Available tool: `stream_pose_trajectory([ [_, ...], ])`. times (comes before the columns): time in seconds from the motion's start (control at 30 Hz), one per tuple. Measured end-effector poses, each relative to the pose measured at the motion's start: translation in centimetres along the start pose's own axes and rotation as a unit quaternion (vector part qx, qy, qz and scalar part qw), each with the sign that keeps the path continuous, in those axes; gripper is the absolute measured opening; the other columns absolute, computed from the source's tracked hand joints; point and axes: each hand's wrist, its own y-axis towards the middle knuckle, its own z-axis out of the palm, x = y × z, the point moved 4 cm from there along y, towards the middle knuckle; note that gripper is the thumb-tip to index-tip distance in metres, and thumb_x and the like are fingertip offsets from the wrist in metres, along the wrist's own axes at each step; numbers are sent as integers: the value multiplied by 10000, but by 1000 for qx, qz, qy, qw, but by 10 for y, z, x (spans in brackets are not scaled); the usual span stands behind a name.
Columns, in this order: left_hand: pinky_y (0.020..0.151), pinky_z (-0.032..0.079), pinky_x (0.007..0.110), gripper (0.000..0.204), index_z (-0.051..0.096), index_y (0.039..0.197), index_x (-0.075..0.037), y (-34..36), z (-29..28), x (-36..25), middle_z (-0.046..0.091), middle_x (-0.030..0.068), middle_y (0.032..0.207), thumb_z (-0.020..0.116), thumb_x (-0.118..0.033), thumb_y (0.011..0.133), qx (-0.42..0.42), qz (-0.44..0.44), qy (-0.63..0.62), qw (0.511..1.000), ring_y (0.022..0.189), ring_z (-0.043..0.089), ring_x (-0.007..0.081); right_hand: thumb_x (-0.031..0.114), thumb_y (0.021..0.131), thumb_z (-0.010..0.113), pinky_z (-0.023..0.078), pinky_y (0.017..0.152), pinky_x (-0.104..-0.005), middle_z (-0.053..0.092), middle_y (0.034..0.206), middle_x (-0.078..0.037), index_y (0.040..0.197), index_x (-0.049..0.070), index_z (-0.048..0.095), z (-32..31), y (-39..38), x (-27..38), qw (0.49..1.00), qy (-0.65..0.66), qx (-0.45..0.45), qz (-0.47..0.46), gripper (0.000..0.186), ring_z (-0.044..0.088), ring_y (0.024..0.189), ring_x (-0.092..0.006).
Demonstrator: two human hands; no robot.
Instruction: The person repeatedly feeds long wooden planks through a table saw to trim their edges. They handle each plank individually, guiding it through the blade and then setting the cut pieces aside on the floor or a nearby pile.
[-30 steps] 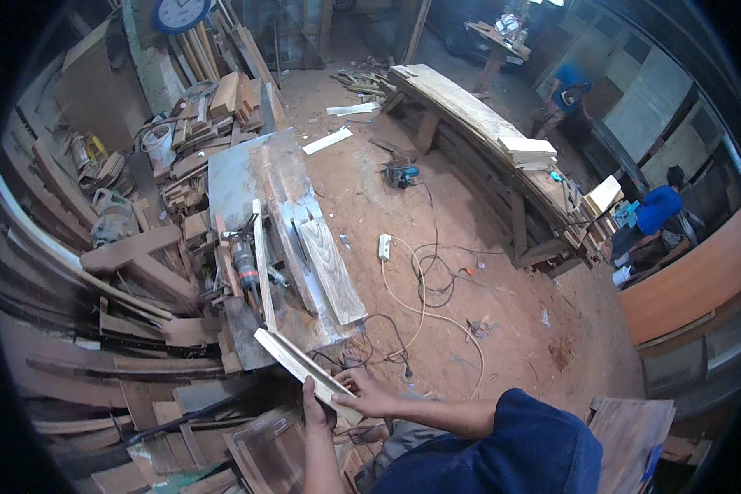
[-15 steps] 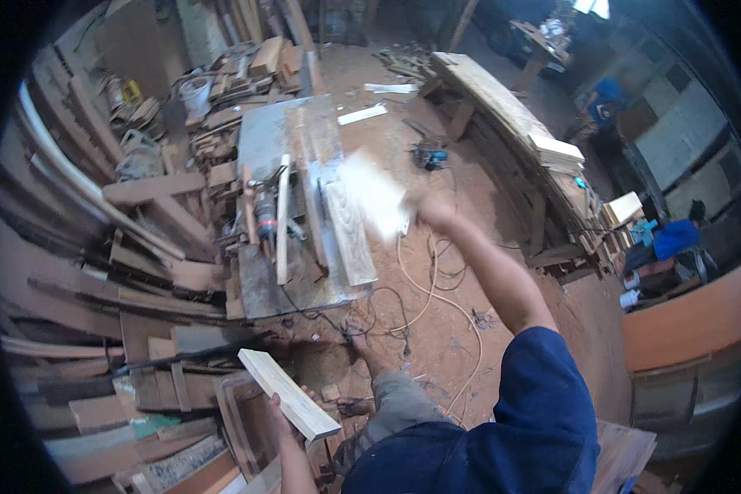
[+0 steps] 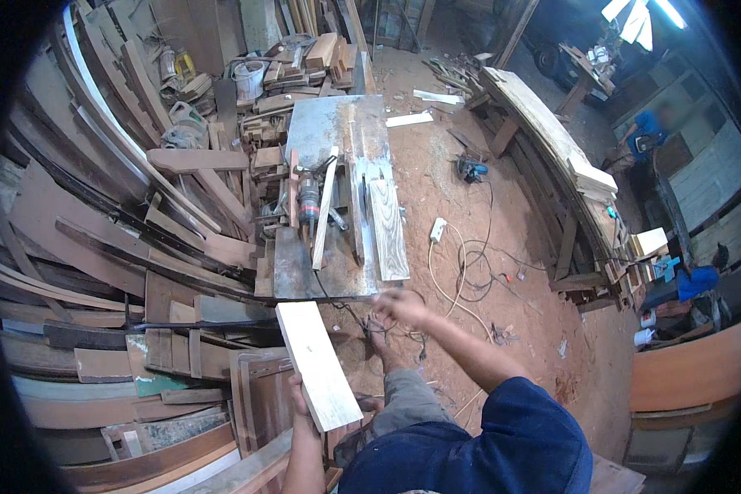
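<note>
A pale, short wooden board (image 3: 319,368) rests in my left hand (image 3: 298,397), whose fingers are closed on its left edge. The board slants, with its broad face upward. Ahead and to the right of it, my right hand (image 3: 401,308) hovers just past the near end of a metal-topped bench (image 3: 321,288). Motion blurs its fingers, so I cannot make out whether they are open or closed. On that bench lie a grained board (image 3: 389,230), a narrow wooden strip (image 3: 325,210) and a power drill (image 3: 309,202).
Stacked wood pieces (image 3: 181,272) crowd the left side. A blue power tool (image 3: 471,170), a white power strip (image 3: 438,230) and looping cords lie on the dusty floor. A long plank bench (image 3: 535,115) runs along the right, with a person in blue (image 3: 646,128) beyond.
My right hand has come back toward me from beside the bench; the blurred pale piece there is no longer seen. My left hand's board now shows more of its broad face.
</note>
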Motion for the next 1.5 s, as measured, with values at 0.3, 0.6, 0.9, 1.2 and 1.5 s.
stream_pose_trajectory([
  [0.3,977,519,413,532,534,1319,34,43,2,4,637,177,1260,492,-359,964,5,-13,85,996,1122,644,275,370,860,785,537,880,-360,673,1162,-175,1382,-41,497,124,-114,-12,986,-27,-94,-133,724,666,1019,-242],
  [0.6,824,529,319,331,605,1207,43,61,81,15,687,89,1078,628,-200,984,-5,90,317,944,945,654,159,211,991,624,483,991,-359,629,1285,-180,1405,-40,487,87,-137,-22,956,75,-201,-201,503,603,1175,-230],
  [0.9,812,556,335,445,570,1272,7,123,90,54,653,155,1171,454,-368,1062,-66,-75,326,940,950,679,228,310,995,618,494,578,-291,685,950,-79,1345,-13,552,9,-136,-33,984,91,-145,-56,480,622,740,-136],
  [1.2,655,585,342,474,506,1349,-15,168,-30,51,669,134,1067,525,-366,1031,-135,-212,520,817,779,694,210,242,1001,577,507,599,-332,707,953,-130,1122,-76,642,-223,-60,-76,910,244,-332,52,347,634,727,-194],
  [1.5,520,498,292,276,608,1119,-38,170,-79,13,637,76,920,576,-291,1013,-298,-235,547,746,650,617,156,349,991,610,543,691,-371,640,1109,-153,1196,-21,562,-668,-85,-3,632,410,-559,-347,425,646,916,-242],
])
